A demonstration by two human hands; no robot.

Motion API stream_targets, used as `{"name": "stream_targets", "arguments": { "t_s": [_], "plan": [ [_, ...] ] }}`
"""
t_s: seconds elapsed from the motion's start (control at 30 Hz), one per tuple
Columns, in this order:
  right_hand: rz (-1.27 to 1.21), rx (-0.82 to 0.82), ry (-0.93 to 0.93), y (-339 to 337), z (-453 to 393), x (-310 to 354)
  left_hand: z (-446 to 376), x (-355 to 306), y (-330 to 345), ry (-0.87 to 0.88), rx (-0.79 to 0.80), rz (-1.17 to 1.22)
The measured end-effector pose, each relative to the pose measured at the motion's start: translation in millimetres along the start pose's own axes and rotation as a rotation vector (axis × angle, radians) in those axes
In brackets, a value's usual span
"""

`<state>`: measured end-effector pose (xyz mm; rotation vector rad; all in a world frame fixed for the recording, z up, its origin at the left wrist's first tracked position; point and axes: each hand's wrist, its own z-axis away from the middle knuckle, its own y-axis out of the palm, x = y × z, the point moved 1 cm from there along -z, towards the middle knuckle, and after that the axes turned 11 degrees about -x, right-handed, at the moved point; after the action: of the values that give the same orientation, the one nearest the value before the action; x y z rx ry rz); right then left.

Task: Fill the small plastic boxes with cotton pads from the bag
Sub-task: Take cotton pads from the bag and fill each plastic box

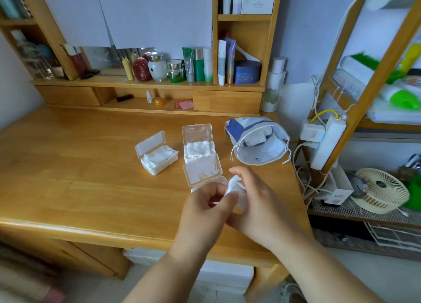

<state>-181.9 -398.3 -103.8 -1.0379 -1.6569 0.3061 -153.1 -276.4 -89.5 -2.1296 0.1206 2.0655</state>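
White, crumpled cotton pads (235,189)

Little can be read. A small white box (336,194) on the wire shelf at about four o'clock from the worktop carries a large dark "O" with tiny print beside it, too small to make out. Print on the bottles, tubes, blue jar and bag is blurred beyond reading.

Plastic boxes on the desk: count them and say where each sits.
3. One open box sits at left, filled with pads; a second is beside the bag; a third lies nearest, partly hidden by the hands.
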Motion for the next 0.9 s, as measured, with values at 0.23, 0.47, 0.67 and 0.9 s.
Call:
{"name": "stream_targets", "arguments": {
  "t_s": [0.23, 0.47, 0.67, 0.9],
  "plan": [
    [-0.809, 0.262, 0.560, -22.2, -1.6, -5.9, -10.6, -2.9, -12.6, -0.146, 0.095, 0.197],
    [-1.016, 0.209, 0.762, -19.9, -1.4, -3.7, -13.3, -0.3, -17.5, -0.118, 0.158, 0.190],
    [-0.530, 0.147, 0.368, -20.6, 4.2, -2.2, -10.4, -0.6, -10.5, 0.034, 0.049, -0.043],
    [-0.859, 0.001, 0.521, -17.1, 11.9, -4.7, -2.1, 0.4, -4.1, 0.068, -0.198, 0.145]
  ]
}}
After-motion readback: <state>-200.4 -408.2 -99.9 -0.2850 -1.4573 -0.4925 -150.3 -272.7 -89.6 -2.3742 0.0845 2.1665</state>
